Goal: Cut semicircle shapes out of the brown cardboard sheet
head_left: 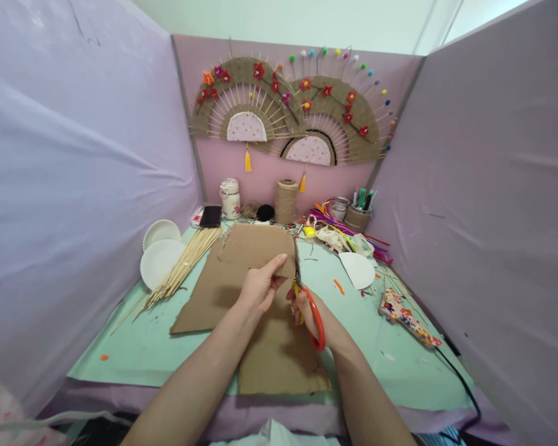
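Observation:
My left hand (pixel 261 285) is closed on the lower right edge of a brown cardboard piece (pixel 255 244), thumb on top. In my right hand (pixel 309 313) is a pair of scissors (pixel 318 325) with red and yellow handles. Their blades point away from me and lie along the cardboard's right edge; whether they are in the cardboard I cannot tell. Beneath the held piece lies a larger cardboard sheet (pixel 199 303) on the left. Another cardboard sheet (pixel 279 365) lies nearer to me, partly hidden by my hands.
Bamboo skewers (pixel 183 263) and white paper plates (pixel 160 263) lie left. At the back stand a white bottle (pixel 230 199), a twine spool (pixel 286 201) and a pen pot (pixel 359 217). A flowered glue gun (pixel 407 319) with a black cord lies right. Decorated fans (pixel 363 99) hang behind.

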The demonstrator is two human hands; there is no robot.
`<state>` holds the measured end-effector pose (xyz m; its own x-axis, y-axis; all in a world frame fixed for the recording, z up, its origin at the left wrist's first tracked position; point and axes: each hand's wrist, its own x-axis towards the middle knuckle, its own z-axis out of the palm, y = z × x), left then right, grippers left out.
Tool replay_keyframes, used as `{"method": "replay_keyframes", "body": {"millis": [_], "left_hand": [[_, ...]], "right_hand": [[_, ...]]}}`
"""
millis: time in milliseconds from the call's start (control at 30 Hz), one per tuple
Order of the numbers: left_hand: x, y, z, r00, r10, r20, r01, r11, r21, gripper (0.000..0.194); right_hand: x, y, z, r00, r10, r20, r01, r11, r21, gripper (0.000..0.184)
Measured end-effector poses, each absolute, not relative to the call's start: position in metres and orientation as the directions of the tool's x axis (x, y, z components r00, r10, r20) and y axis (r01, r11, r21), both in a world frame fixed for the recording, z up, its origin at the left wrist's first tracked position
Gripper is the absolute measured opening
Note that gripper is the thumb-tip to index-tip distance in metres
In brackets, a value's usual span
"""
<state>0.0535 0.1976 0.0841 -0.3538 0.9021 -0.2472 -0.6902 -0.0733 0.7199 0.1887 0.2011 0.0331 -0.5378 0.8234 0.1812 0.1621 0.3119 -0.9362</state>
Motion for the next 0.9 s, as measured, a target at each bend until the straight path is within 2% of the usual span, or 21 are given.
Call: {"method": "replay_keyframes", "body": {"millis": [267, 900], "left_hand": [[0.055, 0.195, 0.087, -0.37, 0.897, -0.243, -0.695, -0.093, 0.713, 0.027], [0.049, 0.19, 0.093, -0.331, 0.923, -0.194, -0.697, -0.1, 0.71, 0.023]], "right_hand": [[0.187, 0.199, 0.032, -0.511, 0.851, 0.121, 0.153, 0.229, -0.961, 0.064], [0.187, 0.191, 0.043, -0.448, 0.89, 0.088, 0.165, 0.179, -0.97, 0.058]]}}
